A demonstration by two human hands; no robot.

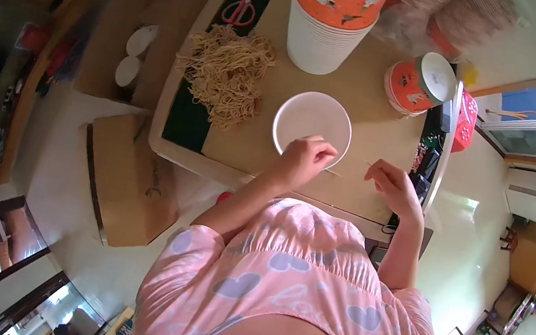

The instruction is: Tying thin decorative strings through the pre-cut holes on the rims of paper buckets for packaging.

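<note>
A white paper bucket point(313, 114) stands on the cardboard-covered table in front of me, its open mouth facing up. My left hand point(305, 160) is closed over the bucket's near right rim, fingers pinched together; what they hold is too small to make out. To the right of the bucket, my right hand point(390, 187) is closed in a pinch, apart from it. A thin pale strand, looking like string, pokes out at its fingertips. A short tan strand point(333, 172) shows beside the bucket's near rim. A loose heap of tan strings point(227, 74) lies to the left.
Behind the bucket stands a tall stack of nested paper buckets point(327, 34), orange-printed at the top. Red-handled scissors point(240, 10) lie beyond the string heap. An orange printed bucket point(420, 83) is at the right. Cardboard boxes point(133, 180) stand on the floor at left.
</note>
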